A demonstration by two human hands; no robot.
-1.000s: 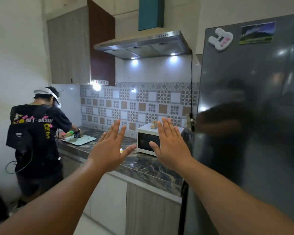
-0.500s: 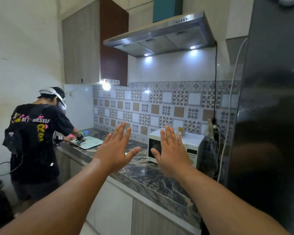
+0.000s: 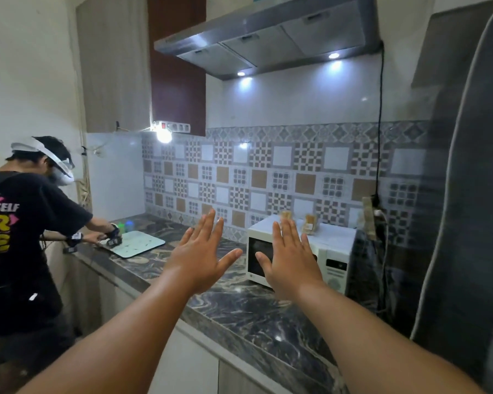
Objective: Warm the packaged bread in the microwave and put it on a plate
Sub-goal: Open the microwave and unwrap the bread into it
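Microwave (image 3: pixel 299 251) now nearer both raised, spread hands; shirt lettering partly legible.

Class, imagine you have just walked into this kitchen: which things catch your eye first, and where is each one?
Two open, empty hands fill the middle of the view, the left hand and the right hand, palms out toward a white microwave standing on the dark marbled counter. Two bread packets rest on the microwave's top. At far left another person bends over a pale cutting board.
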